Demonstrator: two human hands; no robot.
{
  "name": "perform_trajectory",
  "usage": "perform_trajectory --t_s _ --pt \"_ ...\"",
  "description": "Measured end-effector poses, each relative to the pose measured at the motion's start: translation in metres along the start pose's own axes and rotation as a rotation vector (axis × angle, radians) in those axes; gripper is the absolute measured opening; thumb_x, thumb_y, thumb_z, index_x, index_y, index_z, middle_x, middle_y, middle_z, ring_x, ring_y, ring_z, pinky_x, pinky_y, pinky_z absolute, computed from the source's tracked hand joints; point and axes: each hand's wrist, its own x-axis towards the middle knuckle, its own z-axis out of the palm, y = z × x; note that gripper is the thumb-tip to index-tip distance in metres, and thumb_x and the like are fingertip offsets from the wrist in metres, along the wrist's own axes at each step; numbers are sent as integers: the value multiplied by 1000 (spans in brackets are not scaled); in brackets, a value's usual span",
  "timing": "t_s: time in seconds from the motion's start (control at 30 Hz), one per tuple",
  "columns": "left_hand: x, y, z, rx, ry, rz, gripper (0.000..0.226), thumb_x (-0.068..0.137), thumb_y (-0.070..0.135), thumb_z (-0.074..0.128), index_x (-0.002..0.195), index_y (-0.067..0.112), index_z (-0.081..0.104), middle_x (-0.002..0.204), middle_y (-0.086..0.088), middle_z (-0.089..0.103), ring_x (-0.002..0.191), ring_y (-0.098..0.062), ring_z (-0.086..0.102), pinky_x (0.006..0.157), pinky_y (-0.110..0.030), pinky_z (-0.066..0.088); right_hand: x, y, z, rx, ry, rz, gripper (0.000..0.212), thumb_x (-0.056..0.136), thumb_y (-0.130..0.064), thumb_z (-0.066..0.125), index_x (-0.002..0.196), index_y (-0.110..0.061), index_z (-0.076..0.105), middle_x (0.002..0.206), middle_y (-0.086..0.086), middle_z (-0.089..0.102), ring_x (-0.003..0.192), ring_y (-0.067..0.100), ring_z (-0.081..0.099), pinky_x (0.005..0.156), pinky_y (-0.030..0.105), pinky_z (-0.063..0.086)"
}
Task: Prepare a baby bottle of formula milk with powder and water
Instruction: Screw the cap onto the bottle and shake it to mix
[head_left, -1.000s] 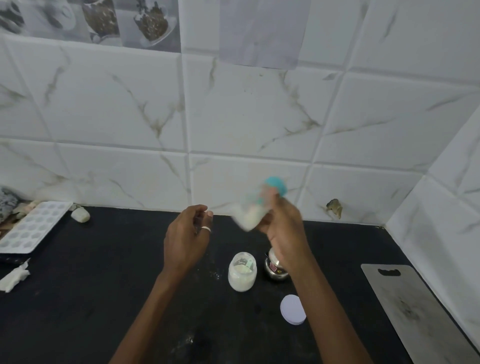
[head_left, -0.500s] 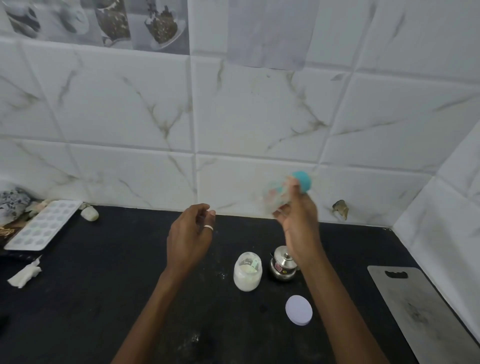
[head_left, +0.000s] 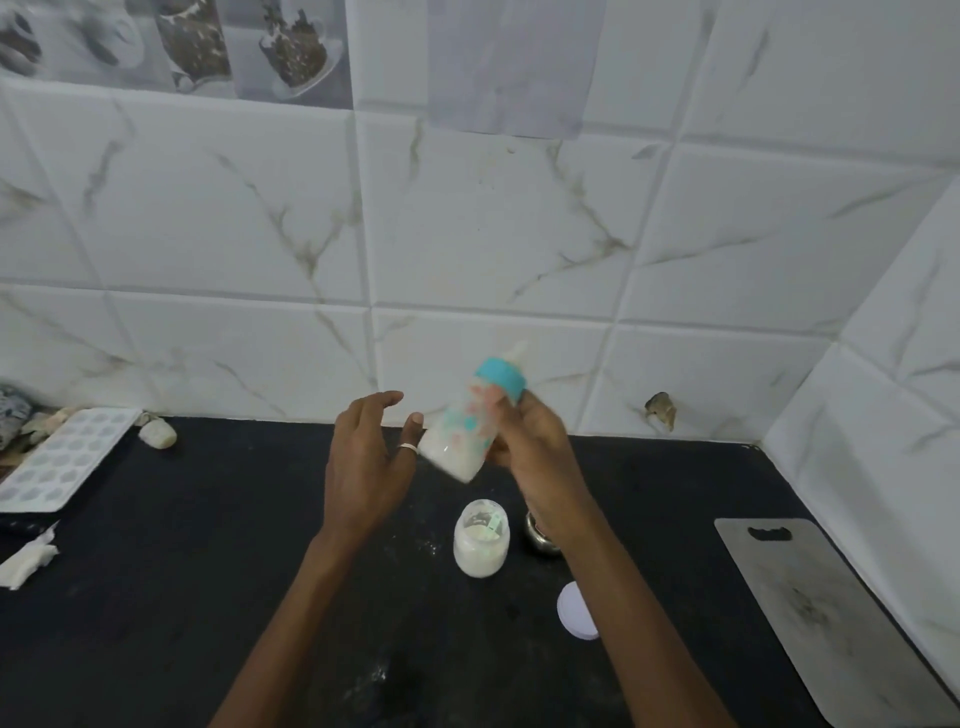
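My right hand (head_left: 535, 447) grips a baby bottle (head_left: 467, 426) with a teal collar and a clear teat, tilted with the teat up and to the right; white milk fills its lower end. It hangs in the air above the black counter (head_left: 208, 571). My left hand (head_left: 363, 467), with a ring on one finger, is open just left of the bottle, fingertips close to it. Below stands an open glass jar of white powder (head_left: 481, 540). Its white lid (head_left: 574, 610) lies flat to the right, partly behind my right forearm.
A small steel pot (head_left: 540, 540) sits behind my right wrist, mostly hidden. A metal cutting board (head_left: 826, 623) lies at the right. At the left are a white ice tray (head_left: 62, 457), a pale lump (head_left: 158, 434) and crumpled white paper (head_left: 26, 561). Tiled walls close the back and right.
The bottle has swung down and left, from near the wall to in front of my left hand. My left hand has opened its fingers toward it.
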Motion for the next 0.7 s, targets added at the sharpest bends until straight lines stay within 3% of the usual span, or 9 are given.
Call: perform_trajectory --t_s 0.07,0.13,0.2,0.33,0.47,0.53,0.6,0.7 --pt "-2 2 -4 -11 14 -2 39 98 36 63 132 19 57 135 -2 58 124 -22 53 95 -32 43 6 -12 -12 327 128 -41 41 90 -48 62 118 -19 69 107 -2 77 102 16 74 87 39 60" --pt "-4 2 -8 -2 35 -1 41 98 37 62 135 19 56 139 -1 55 133 -19 46 104 -33 42 14 -24 -22 504 276 -97 38 98 -43 56 123 -17 66 112 0 76 106 17 73 88 39 60" --pt "-3 1 -10 12 53 22 45 98 35 63 138 16 54 145 -2 52 139 -18 41 112 -39 41 12 -26 -20 377 272 -107 39 101 -44 53 126 -16 63 113 2 76 108 19 73 91 42 59" --pt "1 6 -8 67 46 58 61 98 36 62 149 8 44 160 -8 38 154 -24 21 122 -45 26 -4 -11 -6 -29 7 -45 47 88 -53 59 122 -21 65 113 -2 76 107 15 72 96 45 57" --pt "0 8 -11 138 37 115 70 102 47 51 157 9 30 168 -3 20 158 -18 2 125 -41 14 9 -30 -29 356 243 -104 30 101 -41 52 117 -21 68 101 -4 78 99 15 74 83 36 61" --pt "0 6 -13 144 30 103 72 103 50 47 158 9 27 170 -2 16 158 -16 -2 126 -41 11 12 -36 -30 376 287 -127 30 104 -40 50 116 -19 67 99 -2 77 98 16 74 80 34 61" --pt "1 5 -11 139 21 85 75 101 51 48 159 8 26 170 -3 15 158 -17 -2 127 -43 11 5 -30 -18 183 189 -124 33 101 -46 54 115 -19 67 95 -2 77 92 14 74 78 34 60" --pt "3 6 -7 153 9 100 77 99 52 50 158 7 27 169 -5 17 158 -20 0 127 -45 12 -7 -15 -8 -79 -42 -97 45 92 -58 63 119 -22 67 109 -3 76 105 15 72 93 37 58"
